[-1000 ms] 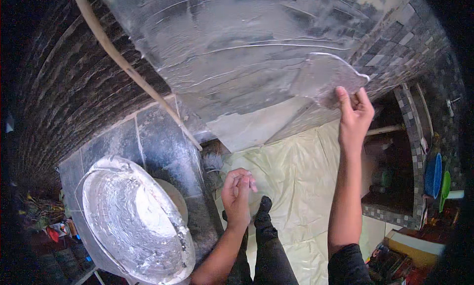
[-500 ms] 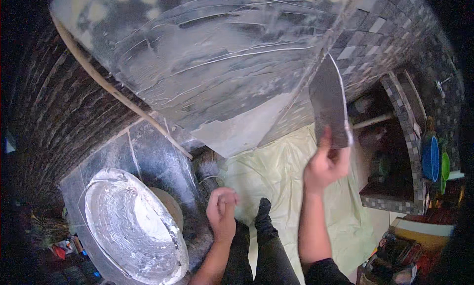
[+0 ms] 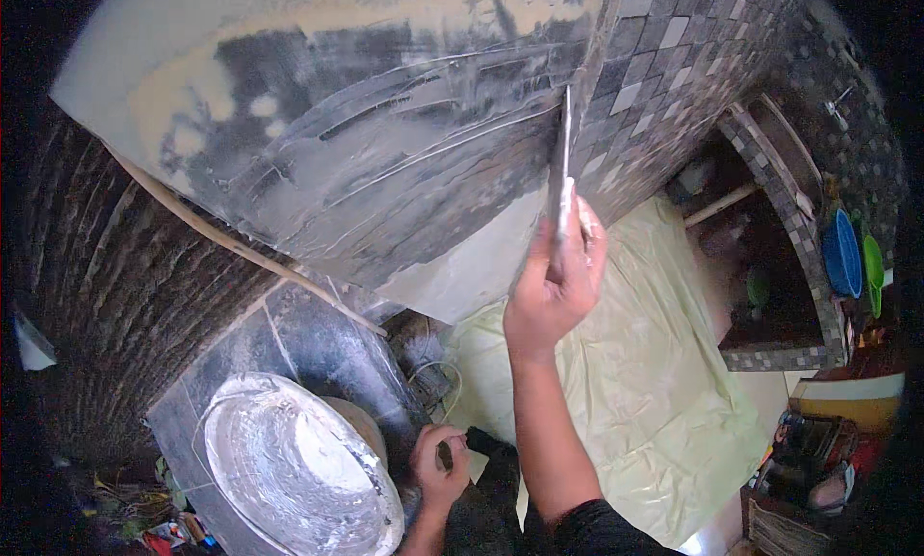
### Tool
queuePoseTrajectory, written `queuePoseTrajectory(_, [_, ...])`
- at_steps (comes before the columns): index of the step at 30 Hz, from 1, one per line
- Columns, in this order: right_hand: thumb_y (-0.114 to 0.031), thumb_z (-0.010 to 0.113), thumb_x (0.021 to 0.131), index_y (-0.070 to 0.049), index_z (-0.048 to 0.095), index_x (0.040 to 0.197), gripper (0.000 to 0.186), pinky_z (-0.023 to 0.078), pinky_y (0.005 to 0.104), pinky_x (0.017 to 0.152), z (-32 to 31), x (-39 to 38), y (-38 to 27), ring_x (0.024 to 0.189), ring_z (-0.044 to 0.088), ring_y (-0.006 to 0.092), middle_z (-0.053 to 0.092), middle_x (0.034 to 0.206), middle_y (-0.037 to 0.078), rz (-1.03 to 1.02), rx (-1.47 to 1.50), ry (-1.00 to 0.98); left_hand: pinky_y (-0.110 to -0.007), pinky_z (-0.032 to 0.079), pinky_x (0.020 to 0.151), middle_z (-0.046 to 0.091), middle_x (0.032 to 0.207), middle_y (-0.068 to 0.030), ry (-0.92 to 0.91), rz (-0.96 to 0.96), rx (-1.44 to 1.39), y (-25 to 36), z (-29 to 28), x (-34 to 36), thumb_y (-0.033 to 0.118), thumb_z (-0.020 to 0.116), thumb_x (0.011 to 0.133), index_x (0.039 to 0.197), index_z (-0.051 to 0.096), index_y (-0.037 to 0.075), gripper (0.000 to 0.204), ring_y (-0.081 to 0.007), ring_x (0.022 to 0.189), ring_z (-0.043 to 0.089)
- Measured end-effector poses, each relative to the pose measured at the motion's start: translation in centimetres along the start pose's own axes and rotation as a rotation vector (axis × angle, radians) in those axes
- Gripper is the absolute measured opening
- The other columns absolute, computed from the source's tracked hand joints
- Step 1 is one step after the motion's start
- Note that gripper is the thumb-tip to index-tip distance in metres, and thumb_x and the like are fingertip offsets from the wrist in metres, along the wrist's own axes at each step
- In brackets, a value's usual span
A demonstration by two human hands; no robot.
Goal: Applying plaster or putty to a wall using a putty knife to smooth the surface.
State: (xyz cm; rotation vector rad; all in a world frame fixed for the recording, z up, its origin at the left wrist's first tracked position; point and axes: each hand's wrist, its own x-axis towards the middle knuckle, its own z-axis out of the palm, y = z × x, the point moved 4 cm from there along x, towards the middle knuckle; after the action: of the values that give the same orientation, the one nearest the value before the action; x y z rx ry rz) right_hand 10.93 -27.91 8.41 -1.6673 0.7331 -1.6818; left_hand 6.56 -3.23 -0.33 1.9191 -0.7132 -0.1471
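Note:
Edge-on in my right hand (image 3: 558, 282) is a wide, flat putty knife (image 3: 561, 156), its spine smeared white. The blade's tip is at the right edge of a wall panel (image 3: 433, 185) covered with wet grey filler in curved ridges; whether it touches cannot be told. My left hand (image 3: 442, 463) hangs low near my legs, thumb and fingers curled into a ring with nothing visible in them. Beside it, to the left, stands a large round tub (image 3: 252, 474) coated inside with white paste.
The tub rests on a dark tiled ledge (image 3: 327, 330). A pale yellow sheet (image 3: 664, 363) covers the floor at right. Mosaic tiles (image 3: 654, 65) adjoin the panel. Blue (image 3: 844, 253) and green (image 3: 873, 275) basins hang by a tiled alcove (image 3: 746, 286). A cable (image 3: 452, 373) lies near the ledge.
My right hand has moved left and up, bringing the putty knife to the panel's edge and turning its blade edge-on. My left hand is lower in view. The whole view has shifted.

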Motion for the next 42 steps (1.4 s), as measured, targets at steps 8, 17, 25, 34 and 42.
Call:
queuePoseTrajectory(8, [0.016,0.061,0.076,0.004,0.062,0.123,0.048,0.046,0.0316,0.091,1.8,-3.1,-2.6,0.107,0.057,0.0258,0.055,0.117,0.018,0.064,-0.003,-0.087,-0.029,0.046,0.064,0.056,0.081,-0.0091,0.183,-0.228,-0.373,-2.0,-0.3,-1.5,0.028,0.052,0.098,0.109,0.048,0.003,0.027,-0.0156,0.069,0.053])
queuePoseTrajectory(17, [0.012,0.061,0.063,0.001,0.063,0.123,0.061,0.041,0.0385,0.101,3.1,-7.4,-6.3,0.115,0.054,0.0336,0.055,0.120,0.019,0.067,0.046,-0.291,-0.031,0.044,0.070,0.057,0.089,-0.0103,0.256,-0.256,-0.418,-2.6,-0.8,-2.0,0.042,0.052,0.096,0.112,0.047,0.001,0.044,-0.0167,0.075,0.054])
queuePoseTrajectory(25, [0.014,0.055,0.064,0.006,0.065,0.115,0.053,0.043,0.0415,0.100,2.6,-11.1,-8.3,0.116,0.052,0.0354,0.049,0.123,0.021,0.075,0.154,-0.465,-0.030,0.040,0.079,0.053,0.090,-0.0065,0.593,-0.655,-0.270,-4.6,2.6,-4.1,0.048,0.050,0.097,0.107,0.053,0.002,0.046,-0.0170,0.082,0.051])
queuePoseTrajectory(34, [0.013,0.060,0.070,-0.006,0.070,0.114,0.048,0.047,0.0387,0.102,1.1,-12.5,-9.9,0.121,0.050,0.0331,0.048,0.126,0.015,0.146,0.302,-0.559,-0.034,0.041,0.085,0.055,0.100,-0.0108,0.442,-0.487,-0.138,-4.0,2.3,-4.0,0.042,0.046,0.098,0.109,0.054,0.001,0.043,-0.0221,0.092,0.052])
queuePoseTrajectory(42, [0.008,0.066,0.081,0.004,0.065,0.102,0.022,0.049,0.0375,0.084,-0.7,-10.4,-8.8,0.097,0.061,0.0299,0.060,0.106,0.019,0.065,0.295,-0.624,-0.038,0.041,0.091,0.057,0.109,-0.0146,0.312,-0.356,-0.025,-4.3,-0.4,-4.9,0.036,0.041,0.100,0.110,0.055,0.000,0.041,-0.0265,0.101,0.053])
